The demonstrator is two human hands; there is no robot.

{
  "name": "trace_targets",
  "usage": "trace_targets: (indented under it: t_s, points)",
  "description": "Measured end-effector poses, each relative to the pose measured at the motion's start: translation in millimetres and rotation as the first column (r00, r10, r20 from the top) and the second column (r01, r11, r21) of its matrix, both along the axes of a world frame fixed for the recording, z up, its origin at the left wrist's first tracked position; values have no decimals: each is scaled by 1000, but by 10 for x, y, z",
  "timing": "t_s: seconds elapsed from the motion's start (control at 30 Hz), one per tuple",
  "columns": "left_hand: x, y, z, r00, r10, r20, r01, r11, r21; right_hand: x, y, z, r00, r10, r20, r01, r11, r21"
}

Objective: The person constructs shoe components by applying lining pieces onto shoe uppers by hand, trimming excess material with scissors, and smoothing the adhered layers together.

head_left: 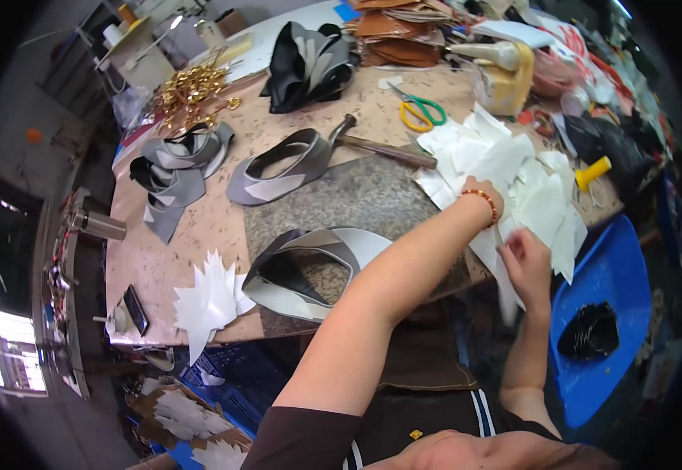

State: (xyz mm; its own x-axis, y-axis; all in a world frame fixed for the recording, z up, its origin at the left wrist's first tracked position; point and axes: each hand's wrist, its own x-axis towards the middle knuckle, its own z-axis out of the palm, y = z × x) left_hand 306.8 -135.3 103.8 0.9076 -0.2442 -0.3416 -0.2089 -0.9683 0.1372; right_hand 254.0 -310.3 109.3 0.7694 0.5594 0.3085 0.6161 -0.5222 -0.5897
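My left hand (483, 190), with a red beaded bracelet at its wrist, rests on the heap of white jagged pieces (548, 200) at the right; its fingers are mostly hidden. Just below it, my right hand (526, 262) has its fingers curled together beside a blurred white strip (501, 278); what they pinch is unclear. Left of my forearm, a grey and black shoe upper (278, 301) lies on the dark stone slab (278, 223). Another grey upper (282, 184) sits behind it, near a hammer (384, 149).
Green- and yellow-handled scissors (419, 113) lie beyond the heap. Stacked uppers (176, 184), a phone (136, 311) and white pieces (214, 294) occupy the left. A dark bundle (310, 66), brown stacks (400, 35) and a glue container (505, 74) stand behind. A blue bin (623, 274) is right.
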Motion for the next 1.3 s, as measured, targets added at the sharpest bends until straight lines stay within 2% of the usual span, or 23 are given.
trace_targets:
  t_s: [0.03,0.1,0.13,0.17,0.2,0.27,0.3,0.33,0.37,0.43,0.5,0.6,0.63,0.7,0.73,0.83,0.87,0.93,0.97,1.03,1.17,1.2,1.3]
  points:
    - [-12,17,-30,1000,-5,24,5,1000,-16,-166,-85,173,988,52,-142,-47,998,41]
    - [4,35,-52,999,-30,-21,30,1000,-9,-395,-194,225,978,44,-205,47,905,423]
    - [20,45,-58,998,-47,-43,47,999,-4,-375,-229,210,976,-4,-218,114,860,497]
    - [54,74,-167,996,86,38,-74,964,-257,-354,-263,195,972,-49,-232,176,804,568]
    - [110,127,-364,969,232,83,-161,851,-501,-230,-265,140,966,-72,-248,217,746,629]
    - [158,234,-356,895,414,167,-147,625,-766,35,-95,20,944,-115,-310,307,653,693]
    - [83,348,-208,864,444,238,-75,580,-811,174,-36,-73,925,-140,-354,362,615,701]
    - [-122,396,56,906,414,-93,-214,257,-942,241,64,-123,920,-95,-381,362,584,727]
    - [-351,474,330,877,260,-405,-402,-66,-913,254,193,-153,914,-51,-403,362,553,751]
    - [-623,667,527,881,118,-459,-473,164,-866,253,384,-198,877,137,-461,334,517,788]
    - [-801,796,330,977,135,-165,-202,341,-918,248,499,-353,817,273,-507,321,515,795]
    - [-1021,1013,334,941,235,-245,-332,485,-809,-16,804,-208,905,155,-395,265,521,811]
    - [-1101,1047,353,935,248,-254,-348,501,-792,-51,783,-169,983,1,-184,134,679,722]
    - [-1252,1061,449,923,273,-271,-380,530,-758,-123,724,-65,935,-144,325,16,930,366]
    - [-1301,1059,490,898,264,-352,-439,497,-749,-156,666,-30,958,24,287,-117,944,310]
    - [-1416,1015,449,907,244,-344,-416,390,-821,-199,563,12,926,239,291,-260,965,36]
    - [-1450,988,461,898,219,-383,-437,331,-836,-184,536,11,944,268,192,-282,958,50]
    - [-1515,932,499,877,163,-453,-479,211,-852,-206,491,45,952,256,166,-282,946,158]
    - [-1534,920,473,881,138,-452,-472,210,-856,-223,475,68,956,252,152,-280,936,212]
    - [-1561,905,357,886,82,-456,-463,209,-861,-273,463,130,958,266,106,-282,942,180]
    - [-1570,756,462,881,125,-457,-467,389,-794,-350,444,70,949,275,155,-293,950,107]
    - [-1552,748,411,876,116,-469,-469,437,-768,-389,465,70,959,237,157,-263,950,167]
    - [-1536,667,437,814,-25,-580,-568,172,-805,-399,397,-37,948,179,262,-255,921,295]
